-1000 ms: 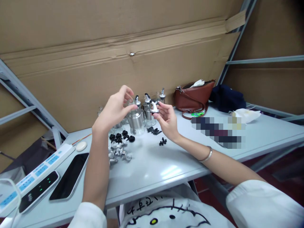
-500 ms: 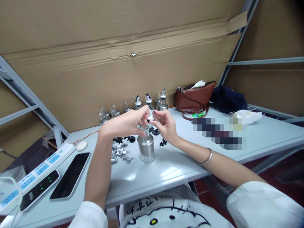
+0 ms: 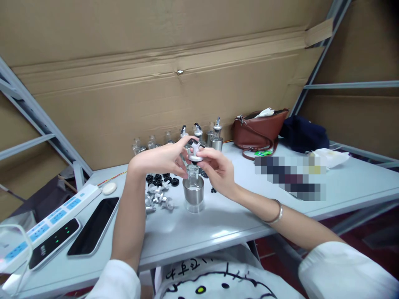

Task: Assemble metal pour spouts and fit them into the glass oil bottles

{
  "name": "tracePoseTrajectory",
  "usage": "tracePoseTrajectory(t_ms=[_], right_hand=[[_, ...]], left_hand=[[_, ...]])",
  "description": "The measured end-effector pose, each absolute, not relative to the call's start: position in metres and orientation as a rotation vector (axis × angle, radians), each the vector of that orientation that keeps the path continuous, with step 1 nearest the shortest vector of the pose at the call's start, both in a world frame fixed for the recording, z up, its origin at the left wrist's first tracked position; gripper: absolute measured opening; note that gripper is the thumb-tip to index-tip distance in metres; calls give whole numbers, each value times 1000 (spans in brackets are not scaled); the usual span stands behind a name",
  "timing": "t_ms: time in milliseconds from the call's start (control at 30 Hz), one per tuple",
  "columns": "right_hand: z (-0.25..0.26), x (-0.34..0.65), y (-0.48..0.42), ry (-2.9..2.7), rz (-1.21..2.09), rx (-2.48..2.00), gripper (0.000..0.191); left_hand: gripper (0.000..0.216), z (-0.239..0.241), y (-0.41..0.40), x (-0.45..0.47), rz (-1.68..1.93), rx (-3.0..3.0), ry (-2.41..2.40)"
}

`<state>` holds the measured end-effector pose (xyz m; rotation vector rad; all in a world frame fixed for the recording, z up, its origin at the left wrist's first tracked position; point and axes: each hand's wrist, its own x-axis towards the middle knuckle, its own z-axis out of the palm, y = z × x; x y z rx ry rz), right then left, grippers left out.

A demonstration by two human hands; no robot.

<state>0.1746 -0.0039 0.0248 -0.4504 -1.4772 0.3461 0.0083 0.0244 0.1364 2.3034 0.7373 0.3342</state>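
A silver pour spout [image 3: 195, 154] with a black flap and black stopper base is held just above the neck of a glass bottle [image 3: 193, 193] with a steel band. My right hand [image 3: 220, 168] pinches the spout's rim from the right. From the left, my left hand [image 3: 174, 158] curls around the spout, its index finger at the black flap and its thumb lower, near the bottle neck. The bottle stands upright on the table. Left of it lie loose silver spout parts [image 3: 159, 197] and black stoppers [image 3: 158, 180].
Several bottles [image 3: 152, 142] line the back, some with spouts [image 3: 198, 131]. A brown handbag [image 3: 260, 131] and dark cloth [image 3: 304, 133] are at back right. A phone [image 3: 94, 226], black device [image 3: 55, 244] and power strip [image 3: 59, 216] lie left. Small black pieces [image 3: 213, 190] sit behind the bottle.
The spout has turned and come a little lower and left in my hands, its black flap now on top. My left fingers have opened wider around it. The view has shifted slightly.
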Motion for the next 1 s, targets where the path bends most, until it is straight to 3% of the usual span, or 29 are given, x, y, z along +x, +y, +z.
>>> tracePoseTrajectory(t_ms=[100,167,300,533,800,1000], right_hand=[[23,174,-7,-1540,272,-450,13],[22,174,-7,-1560,233,-437,16],[21,176,-6,-1632,110,-392,19],[18,180,-2,-1662,-19,-398,23],[22,187,1,-1826,-84,-376,48],[23,186,0,-1807,-27,-382,41]], left_hand=[[28,138,26,9,131,2481,771],[21,140,26,10,-51,2560,852],[21,146,23,12,-223,2599,930],[26,145,28,9,-211,2529,800],[34,136,50,0,-117,2330,623],[43,129,61,2,-78,2098,617]])
